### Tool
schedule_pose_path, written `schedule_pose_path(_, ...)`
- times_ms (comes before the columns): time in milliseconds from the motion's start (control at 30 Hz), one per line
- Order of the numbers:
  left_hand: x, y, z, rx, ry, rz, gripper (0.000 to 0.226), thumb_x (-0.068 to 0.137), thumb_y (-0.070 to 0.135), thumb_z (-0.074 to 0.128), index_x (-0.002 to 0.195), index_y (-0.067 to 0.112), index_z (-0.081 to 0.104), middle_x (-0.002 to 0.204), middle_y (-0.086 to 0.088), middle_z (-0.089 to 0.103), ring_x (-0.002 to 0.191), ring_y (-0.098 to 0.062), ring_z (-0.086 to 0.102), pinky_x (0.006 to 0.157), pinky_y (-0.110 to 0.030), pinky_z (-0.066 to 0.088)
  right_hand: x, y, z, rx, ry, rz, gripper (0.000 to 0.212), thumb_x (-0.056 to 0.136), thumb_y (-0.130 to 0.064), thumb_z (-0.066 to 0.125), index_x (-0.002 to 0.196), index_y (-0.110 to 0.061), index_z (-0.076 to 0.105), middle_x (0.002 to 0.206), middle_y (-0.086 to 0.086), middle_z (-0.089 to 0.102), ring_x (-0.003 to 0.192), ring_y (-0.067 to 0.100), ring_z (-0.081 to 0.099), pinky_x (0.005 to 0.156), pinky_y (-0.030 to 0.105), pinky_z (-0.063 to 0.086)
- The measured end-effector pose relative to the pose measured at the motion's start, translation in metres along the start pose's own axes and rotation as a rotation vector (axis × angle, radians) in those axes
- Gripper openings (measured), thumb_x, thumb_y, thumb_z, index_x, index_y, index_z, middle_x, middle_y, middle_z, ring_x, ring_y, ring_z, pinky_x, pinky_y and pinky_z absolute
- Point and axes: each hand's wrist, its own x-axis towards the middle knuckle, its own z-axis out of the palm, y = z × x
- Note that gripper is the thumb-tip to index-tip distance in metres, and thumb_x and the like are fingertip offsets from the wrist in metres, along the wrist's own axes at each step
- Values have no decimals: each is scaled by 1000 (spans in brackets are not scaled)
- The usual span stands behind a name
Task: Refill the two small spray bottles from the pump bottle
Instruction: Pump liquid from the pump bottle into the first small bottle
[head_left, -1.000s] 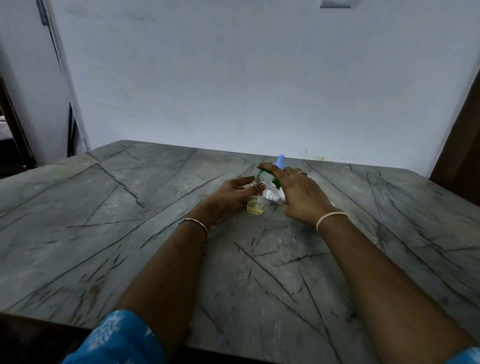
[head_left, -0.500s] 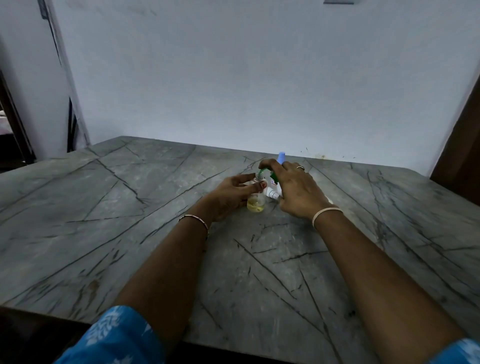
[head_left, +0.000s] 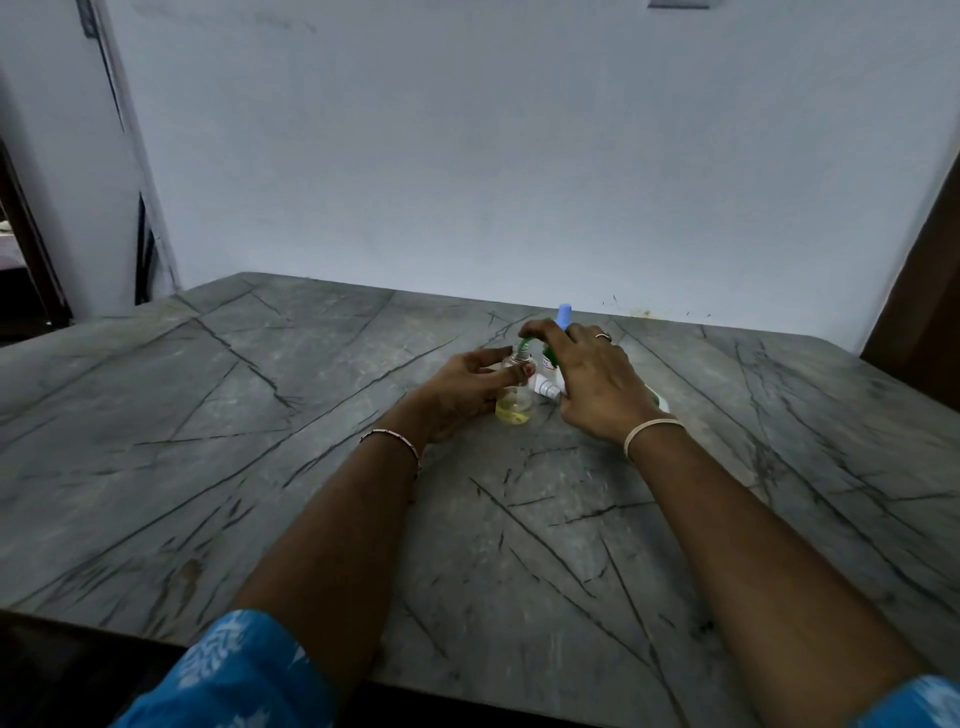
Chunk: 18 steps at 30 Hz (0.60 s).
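Observation:
A small clear spray bottle (head_left: 514, 409) with yellowish liquid at its bottom stands uncapped on the grey marble table (head_left: 260, 441). My left hand (head_left: 462, 387) grips it by the neck and side. My right hand (head_left: 587, 382) lies over the pump bottle, fingers on its green pump head (head_left: 525, 344), whose spout sits just above the small bottle's mouth. The pump bottle's body is almost wholly hidden by my right hand; a white and green edge (head_left: 661, 402) shows by my wrist. A white spray part (head_left: 545, 387) lies between my hands. A blue-capped bottle top (head_left: 564, 315) rises behind my fingers.
The table runs back to a pale wall (head_left: 519, 156). A dark doorway (head_left: 21, 249) opens at the far left and a brown panel (head_left: 919, 291) stands at the far right. The table's near edge runs under my forearms.
Both hands stay at the bottles in the same grips. My right fingers remain on the green pump head over the small bottle; only the view has shifted slightly.

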Motion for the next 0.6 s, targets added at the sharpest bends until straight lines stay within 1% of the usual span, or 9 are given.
schedule_pose_path(100, -2, 1, 0, -8, 0, 3, 44, 86, 15, 66, 128, 8, 54, 105, -5, 68, 89, -13, 67, 74, -22, 58, 0, -1, 1, -9, -10, 5, 68, 83, -12, 64, 139, -32, 32, 112, 12, 52, 106, 31, 49, 88, 41, 43)
schedule_pose_path(200, -1, 0, -1, 8, 12, 5, 50, 86, 23, 67, 130, 8, 51, 115, -11, 67, 100, -18, 66, 81, -27, 57, -2, 2, -1, -30, -25, 2, 76, 84, -14, 63, 145, -38, 25, 115, 12, 51, 107, 30, 49, 89, 42, 44)
schedule_pose_path(300, -2, -1, -1, 12, 17, -2, 55, 86, 23, 67, 134, 7, 47, 118, -14, 66, 106, -20, 65, 89, -32, 55, -6, 4, -3, -26, -27, -20, 84, 86, -14, 60, 149, -44, 13, 110, 12, 52, 104, 29, 48, 85, 42, 44)
schedule_pose_path(367, -3, -1, -1, 9, 7, 3, 53, 86, 21, 66, 134, 6, 47, 118, -14, 65, 103, -19, 66, 87, -31, 56, -8, 3, -4, -36, -25, -34, 86, 87, -14, 59, 148, -47, 7, 106, 11, 51, 100, 28, 48, 82, 40, 44)
schedule_pose_path(400, -3, 0, 0, 5, -1, 5, 52, 87, 19, 65, 134, 6, 47, 118, -14, 65, 101, -18, 66, 85, -29, 57, -8, 3, -4, -37, -25, -31, 86, 87, -15, 59, 148, -47, 8, 106, 11, 51, 101, 28, 48, 83, 41, 44)
schedule_pose_path(500, -4, 1, 0, -2, -15, 8, 49, 88, 17, 64, 133, 6, 48, 116, -13, 65, 96, -16, 65, 77, -24, 58, -6, 3, -4, -29, -38, -5, 79, 85, -14, 63, 145, -43, 21, 107, 10, 51, 105, 29, 49, 85, 42, 45)
schedule_pose_path(600, -5, 2, 0, -10, -23, 7, 44, 88, 15, 63, 130, 5, 51, 108, -9, 66, 90, -14, 65, 71, -21, 58, -4, -1, -4, -21, -37, 15, 74, 82, -10, 64, 140, -37, 28, 107, 10, 51, 105, 30, 49, 85, 42, 44)
